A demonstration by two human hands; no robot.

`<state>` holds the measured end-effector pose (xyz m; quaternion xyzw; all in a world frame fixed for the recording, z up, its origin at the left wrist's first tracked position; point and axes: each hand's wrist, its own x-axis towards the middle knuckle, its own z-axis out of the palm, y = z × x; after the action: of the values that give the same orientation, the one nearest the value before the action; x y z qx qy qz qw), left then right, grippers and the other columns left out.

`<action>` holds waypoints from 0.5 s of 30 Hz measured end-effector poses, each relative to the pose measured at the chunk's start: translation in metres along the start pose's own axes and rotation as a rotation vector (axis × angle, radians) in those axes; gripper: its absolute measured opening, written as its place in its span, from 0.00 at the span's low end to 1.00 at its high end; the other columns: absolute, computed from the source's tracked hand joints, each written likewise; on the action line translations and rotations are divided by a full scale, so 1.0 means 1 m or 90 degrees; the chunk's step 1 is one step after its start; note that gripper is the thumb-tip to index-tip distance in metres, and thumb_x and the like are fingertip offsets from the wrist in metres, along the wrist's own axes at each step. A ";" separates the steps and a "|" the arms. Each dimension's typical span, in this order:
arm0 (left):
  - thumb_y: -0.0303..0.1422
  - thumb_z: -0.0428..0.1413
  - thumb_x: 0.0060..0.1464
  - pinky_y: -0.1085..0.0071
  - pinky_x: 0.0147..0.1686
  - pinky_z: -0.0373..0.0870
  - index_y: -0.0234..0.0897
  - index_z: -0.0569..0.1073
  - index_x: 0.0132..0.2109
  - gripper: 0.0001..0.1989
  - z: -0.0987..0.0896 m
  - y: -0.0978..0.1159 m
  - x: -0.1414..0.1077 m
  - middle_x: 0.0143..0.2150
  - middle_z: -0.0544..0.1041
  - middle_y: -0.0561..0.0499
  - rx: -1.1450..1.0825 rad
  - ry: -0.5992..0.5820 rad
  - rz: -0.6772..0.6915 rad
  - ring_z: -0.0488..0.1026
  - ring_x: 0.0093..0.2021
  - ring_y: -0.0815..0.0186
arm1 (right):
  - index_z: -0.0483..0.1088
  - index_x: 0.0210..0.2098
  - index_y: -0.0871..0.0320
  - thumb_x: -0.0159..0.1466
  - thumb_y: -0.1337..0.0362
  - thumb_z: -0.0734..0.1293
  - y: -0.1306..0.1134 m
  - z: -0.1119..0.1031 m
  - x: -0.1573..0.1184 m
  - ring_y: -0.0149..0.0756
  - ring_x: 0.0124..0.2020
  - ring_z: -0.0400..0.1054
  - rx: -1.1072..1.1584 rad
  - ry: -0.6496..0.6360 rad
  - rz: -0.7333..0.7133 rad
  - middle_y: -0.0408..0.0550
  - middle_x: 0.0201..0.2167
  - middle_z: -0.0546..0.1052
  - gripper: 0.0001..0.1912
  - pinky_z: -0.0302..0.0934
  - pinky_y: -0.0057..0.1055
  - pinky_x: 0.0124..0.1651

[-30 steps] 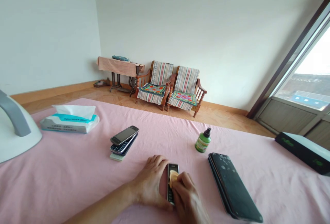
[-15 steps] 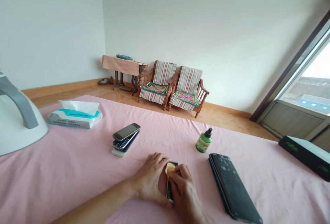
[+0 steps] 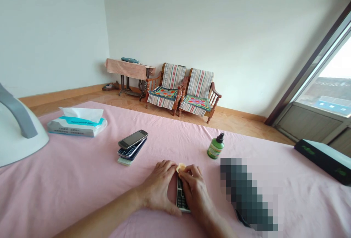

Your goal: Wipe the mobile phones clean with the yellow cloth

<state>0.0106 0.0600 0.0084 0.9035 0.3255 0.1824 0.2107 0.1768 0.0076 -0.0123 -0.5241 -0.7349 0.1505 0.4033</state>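
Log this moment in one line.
left hand: touching black oblong keypad phone | right hand: pinching pale yellow wad | nearby: green plastic spray bottle

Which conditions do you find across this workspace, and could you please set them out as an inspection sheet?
Surface: pink cloth, wrinkled in places.
Items at hand: keypad phone lying on the cloth; yellowish pad at its far end.
Clutter: stacked phones, tissue pack, green spray bottle, white appliance, dark box; pixelated dark item, details unreadable.
Grips: left hand curved along the phone's left side, its pressure unclear; right hand pinching the pad.
Cables: nothing seen.
Surroundings: two wooden chairs with striped covers, draped table, pale walls.
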 end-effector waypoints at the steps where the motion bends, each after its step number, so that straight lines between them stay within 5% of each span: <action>1: 0.49 0.67 0.27 0.55 0.53 0.59 0.37 0.65 0.51 0.43 0.000 0.000 0.000 0.49 0.66 0.45 0.000 0.000 0.002 0.63 0.50 0.50 | 0.73 0.37 0.57 0.64 0.74 0.57 0.000 -0.001 0.001 0.37 0.38 0.64 0.000 0.000 -0.002 0.50 0.36 0.70 0.14 0.60 0.31 0.41; 8: 0.46 0.67 0.25 0.58 0.51 0.60 0.41 0.64 0.51 0.42 0.005 -0.004 0.001 0.49 0.66 0.47 -0.007 0.010 0.014 0.63 0.49 0.52 | 0.70 0.28 0.57 0.54 0.79 0.59 -0.002 0.007 -0.027 0.36 0.35 0.63 -0.017 -0.022 -0.074 0.47 0.32 0.67 0.13 0.58 0.28 0.34; 15: 0.44 0.67 0.27 0.58 0.52 0.61 0.41 0.65 0.50 0.39 0.001 0.000 0.001 0.51 0.66 0.47 -0.023 -0.014 -0.016 0.63 0.50 0.51 | 0.70 0.32 0.57 0.57 0.80 0.58 -0.003 0.007 -0.007 0.36 0.37 0.63 -0.022 0.043 -0.036 0.48 0.34 0.69 0.14 0.59 0.28 0.38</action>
<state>0.0120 0.0605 0.0073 0.8972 0.3315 0.1759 0.2328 0.1708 0.0015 -0.0176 -0.5147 -0.7379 0.1085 0.4229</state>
